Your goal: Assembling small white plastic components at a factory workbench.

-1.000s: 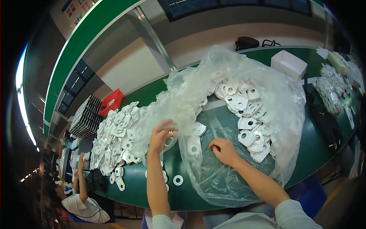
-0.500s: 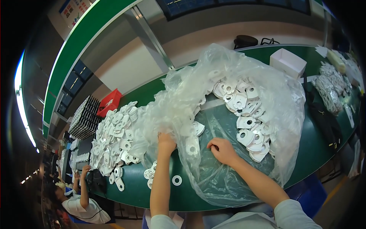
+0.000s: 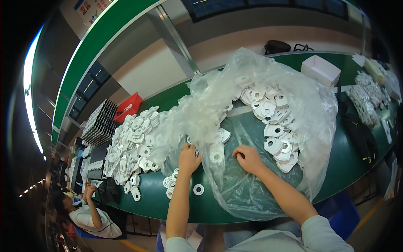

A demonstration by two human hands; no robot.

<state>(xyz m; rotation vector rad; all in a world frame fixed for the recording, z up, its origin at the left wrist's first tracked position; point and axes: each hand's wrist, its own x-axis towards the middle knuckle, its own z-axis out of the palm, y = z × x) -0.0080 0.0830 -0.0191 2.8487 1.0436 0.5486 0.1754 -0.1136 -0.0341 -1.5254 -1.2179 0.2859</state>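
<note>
red bin (image 3: 133, 101) beside stacked trays (image 3: 100, 124); open white box (image 3: 313, 73) on green table (image 3: 149, 201); black round seat (image 3: 277, 47) beyond.

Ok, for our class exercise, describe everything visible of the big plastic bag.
The plastic bag is large and thin, clear at the front, cloudier where it bunches at the back and sides. It looks like soft film, crumpled and slumped on the green table. Flat white parts with round holes lie within its spread, most plainly on the right. The right hand is over its clear front; the left hand is at its left side, though contact is hard to tell.
</note>
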